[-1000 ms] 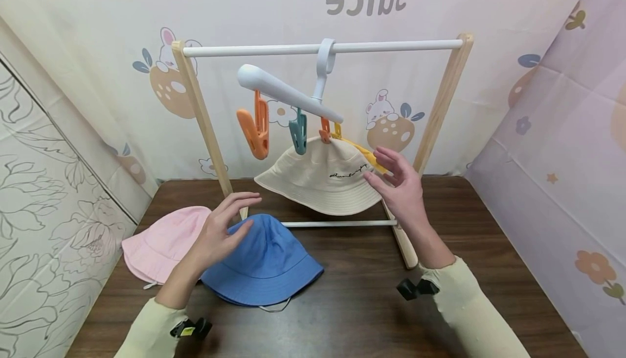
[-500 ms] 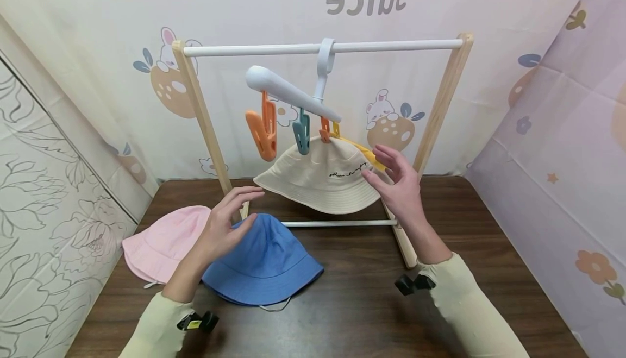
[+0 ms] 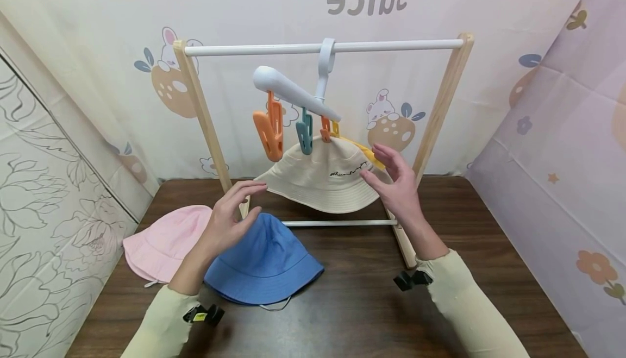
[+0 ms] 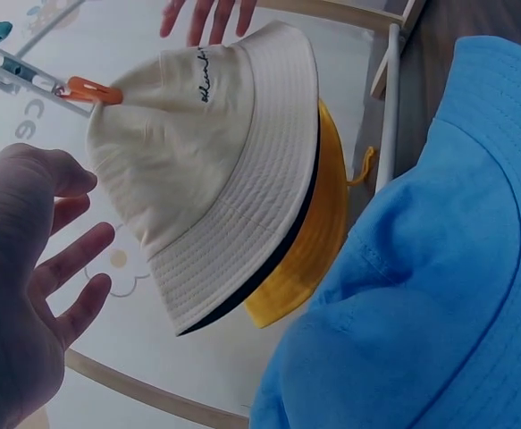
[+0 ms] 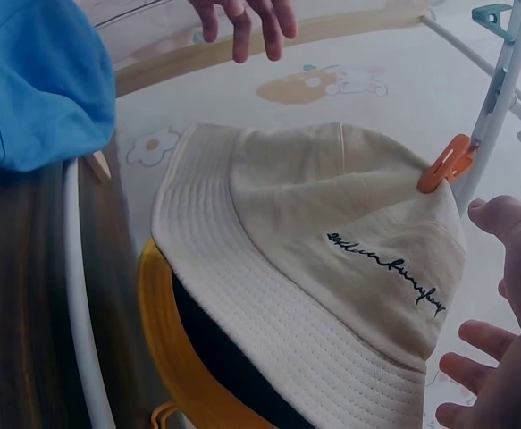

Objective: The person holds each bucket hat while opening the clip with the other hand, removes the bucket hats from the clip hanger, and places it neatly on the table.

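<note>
A cream bucket hat (image 3: 323, 179) with black script hangs from an orange clip (image 5: 448, 163) on a pale hanger (image 3: 293, 90). Behind it hangs a yellow hat (image 4: 309, 241), mostly covered by the cream one. My left hand (image 3: 230, 222) hovers by the cream brim's left side, above a blue bucket hat (image 3: 266, 265), fingers loosely bent and holding nothing. At the cream hat's right side is my right hand (image 3: 398, 189), thumb and fingers spread apart. In the right wrist view a gap shows between it and the hat.
The hanger hooks over the top bar of a wooden rack (image 3: 444, 102). A larger orange clip (image 3: 271, 130) and a teal clip (image 3: 304, 132) dangle from its near part. On the table (image 3: 352, 303), a pink hat (image 3: 166, 238) lies left of the blue one.
The hanger's near end has swung to the right with its clips. My left hand has shifted slightly up and right, and my right hand slightly left.
</note>
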{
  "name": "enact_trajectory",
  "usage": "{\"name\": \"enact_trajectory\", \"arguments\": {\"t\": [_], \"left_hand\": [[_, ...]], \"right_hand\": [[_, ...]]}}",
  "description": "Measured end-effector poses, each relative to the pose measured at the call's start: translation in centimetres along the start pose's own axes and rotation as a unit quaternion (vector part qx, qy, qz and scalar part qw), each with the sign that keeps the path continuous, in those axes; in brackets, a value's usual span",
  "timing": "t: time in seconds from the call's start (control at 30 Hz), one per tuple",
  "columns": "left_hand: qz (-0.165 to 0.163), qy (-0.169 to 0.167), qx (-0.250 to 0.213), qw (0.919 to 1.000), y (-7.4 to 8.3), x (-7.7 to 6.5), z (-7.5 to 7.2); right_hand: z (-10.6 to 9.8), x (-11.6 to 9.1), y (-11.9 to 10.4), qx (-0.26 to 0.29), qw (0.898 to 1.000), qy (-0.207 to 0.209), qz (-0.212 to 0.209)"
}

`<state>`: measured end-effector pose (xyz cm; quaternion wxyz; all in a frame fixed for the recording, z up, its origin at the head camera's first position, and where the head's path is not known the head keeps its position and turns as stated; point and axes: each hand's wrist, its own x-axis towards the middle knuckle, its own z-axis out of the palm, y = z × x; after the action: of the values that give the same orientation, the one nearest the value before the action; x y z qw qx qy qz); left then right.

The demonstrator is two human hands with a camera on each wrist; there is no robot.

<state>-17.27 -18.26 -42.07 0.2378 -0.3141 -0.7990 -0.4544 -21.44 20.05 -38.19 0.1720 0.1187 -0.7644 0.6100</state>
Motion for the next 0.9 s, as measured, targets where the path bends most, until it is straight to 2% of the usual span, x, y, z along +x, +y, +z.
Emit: {"name": "enact_trajectory", "arguments": {"t": [0.3,0.53,0.9], "left_hand": [[-0.009,0.000,-0.004,0.9999,0.3,0.8,0.0],[0.002,0.010,-0.005,0.9999,0.3,1.3,0.1],[-0.016,0.002,-0.006,0.9999,0.9,2.0,0.0]], "right_hand": [[0.2,0.2,0.4,0.000,1.000,-0.007,-0.007],[0.4,0.2,0.6,-0.005,1.000,-0.008,0.002],[0.6,-0.1,0.9,-0.007,1.000,-0.010,0.001]]}}
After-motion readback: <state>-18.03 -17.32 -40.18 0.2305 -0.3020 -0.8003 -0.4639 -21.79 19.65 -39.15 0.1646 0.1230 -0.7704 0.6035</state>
